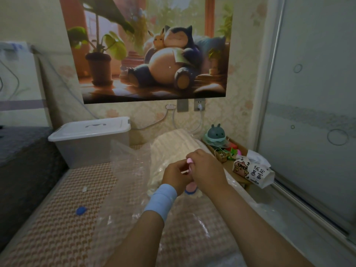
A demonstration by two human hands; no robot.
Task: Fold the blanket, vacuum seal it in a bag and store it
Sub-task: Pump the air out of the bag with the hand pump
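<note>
Here, above the woven mat [57, 224] — left hand [176, 177] and right hand [207, 170] grip a pump [189, 161].

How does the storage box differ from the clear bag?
The storage box is stiff, milky white, with its lid on; the clear bag is soft and crinkled. The bag shows a cream blanket inside; the box's contents cannot be seen. The left hand and right hand pinch a pink piece above the bag; nothing touches the box. Both are plastic and rest on the mat.
</note>
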